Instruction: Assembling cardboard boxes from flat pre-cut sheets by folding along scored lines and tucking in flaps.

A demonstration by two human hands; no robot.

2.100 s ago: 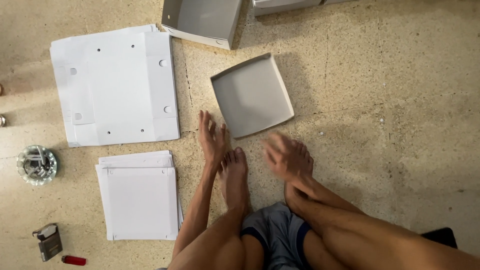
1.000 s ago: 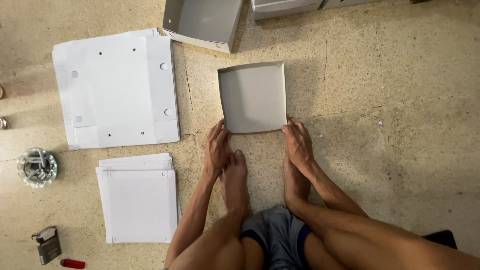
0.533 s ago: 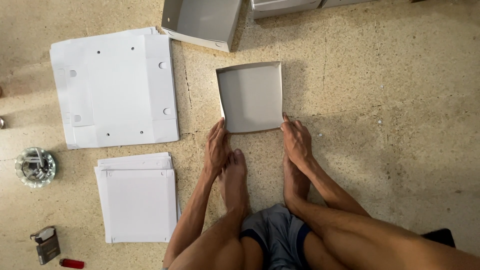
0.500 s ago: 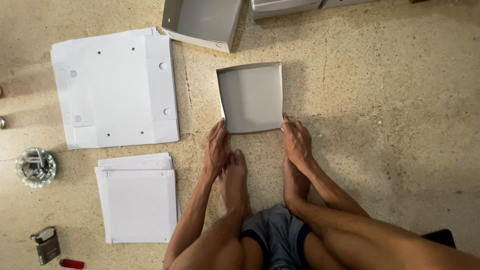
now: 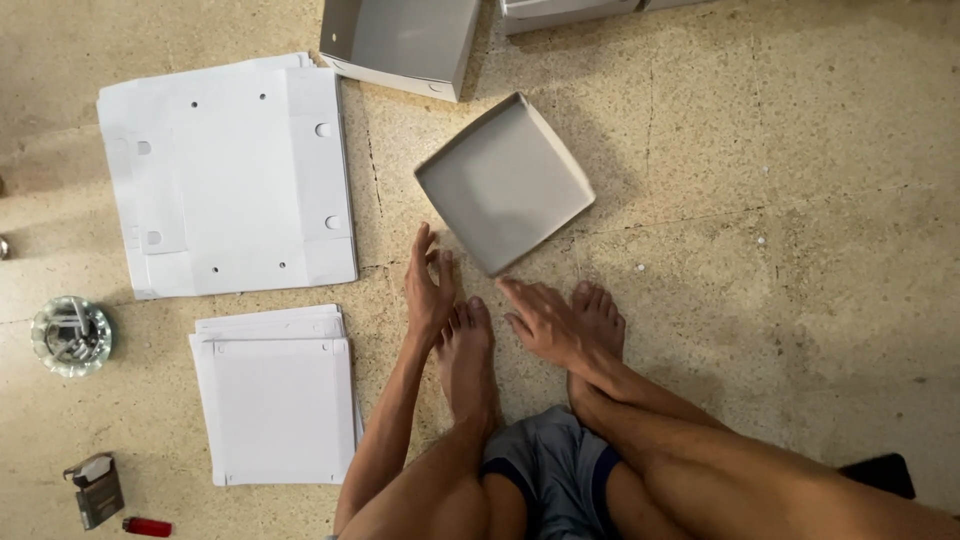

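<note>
A shallow grey cardboard tray (image 5: 503, 180) lies on the floor, turned so one corner points toward me. My left hand (image 5: 428, 288) rests open just below its near left edge, fingertips close to the tray. At the tray's near corner, my right hand (image 5: 543, 318) has its fingers spread and holds nothing. My bare feet (image 5: 470, 350) lie between and under the hands.
A large flat white die-cut board (image 5: 232, 175) lies at the left. Below it sits a stack of smaller white sheets (image 5: 277, 395). A folded grey box (image 5: 400, 40) stands at the top. A glass ashtray (image 5: 70, 335), a small pack (image 5: 97, 489) and a red lighter (image 5: 146, 526) lie far left.
The tray sat square between both hands; now it is rotated to a diamond angle. Both hands have come off its sides and lie below it.
</note>
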